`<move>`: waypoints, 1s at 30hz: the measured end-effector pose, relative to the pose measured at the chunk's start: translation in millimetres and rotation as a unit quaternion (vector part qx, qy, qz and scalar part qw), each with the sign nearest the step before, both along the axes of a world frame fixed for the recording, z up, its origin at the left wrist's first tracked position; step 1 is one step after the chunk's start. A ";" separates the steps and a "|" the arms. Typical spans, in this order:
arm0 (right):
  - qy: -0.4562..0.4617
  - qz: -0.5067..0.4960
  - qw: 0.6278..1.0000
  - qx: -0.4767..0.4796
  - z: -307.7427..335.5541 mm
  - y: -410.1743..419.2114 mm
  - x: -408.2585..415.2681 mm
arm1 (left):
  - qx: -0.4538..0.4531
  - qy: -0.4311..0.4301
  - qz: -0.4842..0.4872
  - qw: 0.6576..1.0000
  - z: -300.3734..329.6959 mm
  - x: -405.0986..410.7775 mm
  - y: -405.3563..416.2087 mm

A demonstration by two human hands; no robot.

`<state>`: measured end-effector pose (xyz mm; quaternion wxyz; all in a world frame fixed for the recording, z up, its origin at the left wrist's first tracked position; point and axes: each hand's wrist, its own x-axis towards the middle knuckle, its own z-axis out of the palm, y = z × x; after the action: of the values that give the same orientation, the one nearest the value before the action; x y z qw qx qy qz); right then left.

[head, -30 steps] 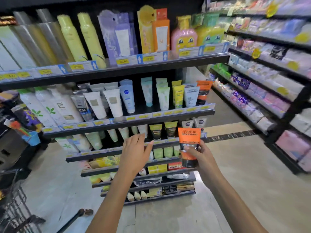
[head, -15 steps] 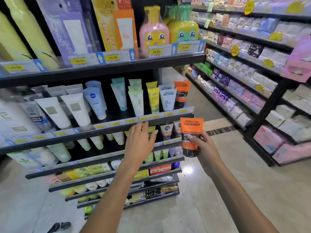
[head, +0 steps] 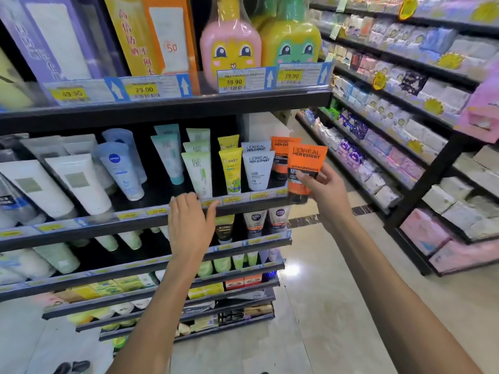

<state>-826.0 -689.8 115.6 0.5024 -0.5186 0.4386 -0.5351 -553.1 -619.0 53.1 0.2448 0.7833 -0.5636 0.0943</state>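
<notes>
My right hand (head: 325, 191) grips an orange and black L'Oreal Men Expert tube (head: 304, 168), held upright at the right end of the second shelf (head: 140, 220). Right behind it on that shelf stands a matching orange tube (head: 279, 157), beside two white L'Oreal tubes (head: 258, 170). My left hand (head: 190, 225) rests with straight fingers on the shelf's front edge, below a pale green tube (head: 198, 172) and a yellow tube (head: 230, 170). It holds nothing.
Tubes of face wash fill the shelf to the left, among them a Nivea tube (head: 118, 171). The top shelf carries boxed packs and two cartoon bottles (head: 231, 45). Lower shelves hold more tubes. An aisle of packaged goods (head: 405, 109) runs along the right, with tiled floor (head: 337, 306) between.
My right hand has lifted the orange tube up to the second shelf, next to the matching tube. My left hand rose to that shelf's edge. The view has come closer.
</notes>
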 end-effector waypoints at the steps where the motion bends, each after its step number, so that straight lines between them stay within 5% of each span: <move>1: 0.008 0.005 1.000 -0.007 3.3 -8.6 0.3 | 0.005 -0.015 0.005 1.000 -2.2 0.8 -1.1; 8: 0.085 0.029 0.995 -0.041 5.7 -58.6 -1.9 | -0.015 -0.089 0.010 0.996 -20.0 2.1 -8.1; 30: 0.153 0.063 0.986 0.011 -22.2 -86.3 -2.3 | -0.066 -0.088 0.011 0.994 -30.0 4.6 -11.5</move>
<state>-828.4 -776.2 93.4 0.4674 -0.6157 0.4824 -0.4120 -548.5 -630.5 23.1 0.2439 0.7602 -0.5671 0.2026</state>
